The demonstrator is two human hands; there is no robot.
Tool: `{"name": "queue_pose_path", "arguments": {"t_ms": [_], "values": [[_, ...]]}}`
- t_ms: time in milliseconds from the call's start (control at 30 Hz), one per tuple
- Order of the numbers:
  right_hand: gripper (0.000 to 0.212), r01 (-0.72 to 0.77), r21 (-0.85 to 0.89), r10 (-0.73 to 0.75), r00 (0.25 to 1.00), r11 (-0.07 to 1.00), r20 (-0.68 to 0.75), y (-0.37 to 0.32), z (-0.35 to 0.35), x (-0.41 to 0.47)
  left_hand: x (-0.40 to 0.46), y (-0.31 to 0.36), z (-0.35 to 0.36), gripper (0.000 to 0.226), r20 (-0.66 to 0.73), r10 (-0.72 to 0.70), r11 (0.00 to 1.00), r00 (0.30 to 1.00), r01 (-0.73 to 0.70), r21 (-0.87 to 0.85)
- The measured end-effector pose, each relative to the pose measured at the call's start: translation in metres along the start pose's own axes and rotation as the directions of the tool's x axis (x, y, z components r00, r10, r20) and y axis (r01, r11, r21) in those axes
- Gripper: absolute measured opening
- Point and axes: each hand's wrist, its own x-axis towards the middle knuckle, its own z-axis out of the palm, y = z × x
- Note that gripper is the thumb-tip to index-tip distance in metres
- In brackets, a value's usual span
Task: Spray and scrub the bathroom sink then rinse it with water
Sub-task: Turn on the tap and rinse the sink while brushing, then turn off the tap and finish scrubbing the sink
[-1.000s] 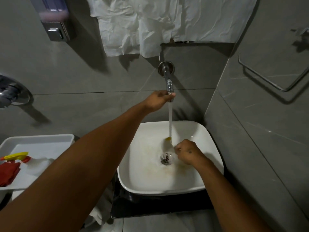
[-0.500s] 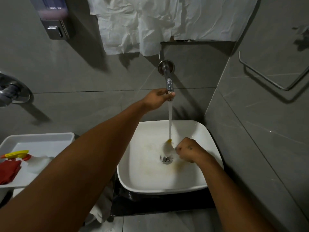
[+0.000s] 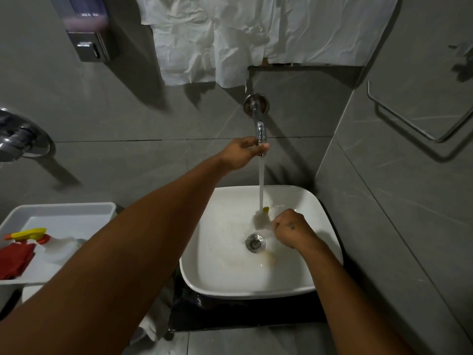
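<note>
A white square sink (image 3: 256,290) stands on a dark counter, with a metal drain (image 3: 255,242) in its middle. Water (image 3: 261,185) runs from the chrome wall tap (image 3: 259,124) into the basin. My left hand (image 3: 240,155) is closed around the tip of the spout. My right hand (image 3: 291,229) is a fist inside the basin, just right of the drain and beside the falling water. A small yellow bit of a sponge (image 3: 266,208) pokes out past its fingers; the rest is hidden. Brownish stains lie on the basin floor below the drain.
A white tray (image 3: 64,208) at the left holds a spray bottle with a yellow trigger (image 3: 28,233) and a red cloth (image 3: 15,260). A soap dispenser (image 3: 87,29) and crumpled white paper (image 3: 256,29) hang on the wall. A metal towel rail (image 3: 409,119) is on the right wall.
My right hand has shifted slightly within the basin beside the stream. My left hand has stayed on the spout and the water keeps running.
</note>
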Motion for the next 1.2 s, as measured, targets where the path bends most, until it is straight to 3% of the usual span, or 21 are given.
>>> {"name": "queue_pose_path", "arguments": {"t_ms": [300,467,533,667,733,833,900,1033,1200], "values": [[0.020,-0.021,0.074,0.021,1.000,0.997,-0.004,0.000,-0.004,-0.002,-0.003,0.006,-0.001,0.017,-0.010,-0.045,0.998,0.999,0.044,-0.053],[0.023,-0.036,0.209,0.029,0.999,0.977,0.040,0.003,-0.009,-0.004,-0.004,0.012,0.000,0.027,-0.029,-0.166,0.983,0.986,0.163,-0.087],[0.024,0.002,0.226,-0.008,1.000,0.974,0.026,0.005,-0.010,-0.004,-0.004,0.017,0.008,0.033,-0.118,-0.209,0.975,0.971,0.198,-0.100],[0.018,0.032,0.245,-0.035,0.999,0.969,0.005,0.012,-0.014,-0.001,-0.004,0.028,0.035,0.037,-0.438,-0.233,0.945,0.868,0.309,0.111],[0.017,0.051,0.185,-0.051,0.999,0.981,-0.006,0.017,-0.014,0.000,-0.009,0.032,0.045,0.036,-0.519,-0.173,0.923,0.837,0.322,0.212],[0.015,0.080,0.127,-0.083,0.997,0.989,0.013,0.026,-0.009,0.001,-0.029,0.022,0.052,0.039,-0.526,-0.049,0.927,0.849,0.234,0.292],[0.018,0.086,0.052,-0.087,0.996,0.995,0.026,0.029,-0.002,0.003,-0.053,0.002,0.055,0.057,-0.466,-0.036,0.902,0.884,0.229,0.366],[0.018,0.051,-0.066,-0.046,0.997,0.997,0.068,0.026,0.019,0.003,-0.110,-0.060,0.047,0.074,-0.372,-0.123,0.705,0.920,0.345,0.619],[0.022,0.126,0.007,-0.125,0.992,0.992,-0.031,-0.015,0.043,0.015,-0.171,-0.119,0.001,0.077,-0.468,-0.262,0.616,0.844,0.520,0.592]]}}
